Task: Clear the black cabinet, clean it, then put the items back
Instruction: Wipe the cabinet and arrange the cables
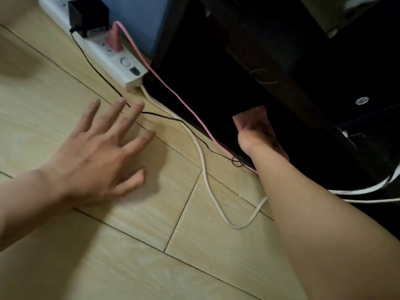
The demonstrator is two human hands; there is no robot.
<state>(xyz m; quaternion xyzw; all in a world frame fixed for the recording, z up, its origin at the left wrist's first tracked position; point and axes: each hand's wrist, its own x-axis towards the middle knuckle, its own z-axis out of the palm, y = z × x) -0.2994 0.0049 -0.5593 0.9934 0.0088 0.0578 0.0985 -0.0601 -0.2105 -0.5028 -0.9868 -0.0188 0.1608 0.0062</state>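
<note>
The person is down low by the black cabinet (281, 61), which stands on the pale wood-look floor (129, 245) and fills the upper right of what can be seen. Its bottom compartment is open at the front and very dark inside. The right hand (257, 135) is inside that opening, just past the cabinet's lower front edge, with fingers curled round a pink cloth (250, 116) that pokes out above the knuckles. Whether the cloth presses on the compartment's base, I can't tell in that gloom. The left hand (104, 152) is out over the floor, well clear of the cabinet, palm down with all fingers spread and straight and holding nothing. It is a bit blurred, and I can't say whether it bears on the boards or sits just above them. A white power strip (104, 50) lies on the floor against the cabinet's left side, carrying a black adapter (88, 17) and a pink plug (114, 38). A pink cable (173, 92) runs from the plug along the cabinet's front bottom edge toward the right forearm. A white cable (203, 161) leaves the strip's near end and loops across the floor beside that arm, and a thin black wire (97, 70) trails from the adapter past the left fingertips. Something blue (140, 18) stands behind the strip.
</note>
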